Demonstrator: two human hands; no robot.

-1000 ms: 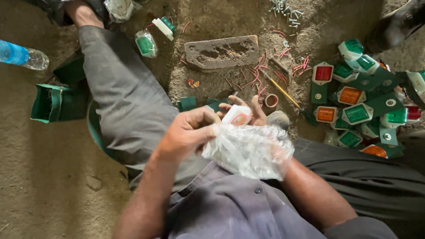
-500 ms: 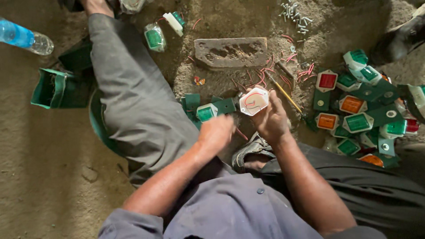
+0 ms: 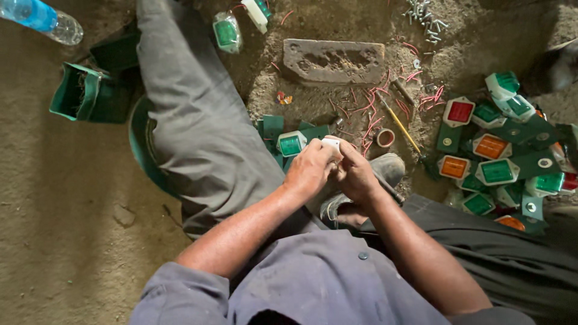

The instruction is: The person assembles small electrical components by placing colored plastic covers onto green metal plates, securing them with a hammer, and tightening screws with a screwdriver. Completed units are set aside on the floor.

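I sit on a dirt floor with my legs spread. My left hand [image 3: 310, 170] and my right hand [image 3: 356, 174] are pressed together over my lap, both gripping a small white lamp housing [image 3: 330, 143] whose top edge shows between the fingers. Just beyond the hands lies a white lamp with a green lens [image 3: 291, 144] on green metal plates [image 3: 273, 126]. A grey shoe [image 3: 385, 170] rests under my right hand.
A pile of red, orange and green lamps [image 3: 497, 162] lies at the right. A flat stone [image 3: 334, 60], red wire scraps [image 3: 367, 105], a screwdriver [image 3: 400, 124], screws [image 3: 424, 15], a green box [image 3: 75, 91] and a plastic bottle [image 3: 42, 18] lie around.
The clear plastic bag has left my hands. The white housing, held up in my right hand half a second ago, is now clasped low between both hands.
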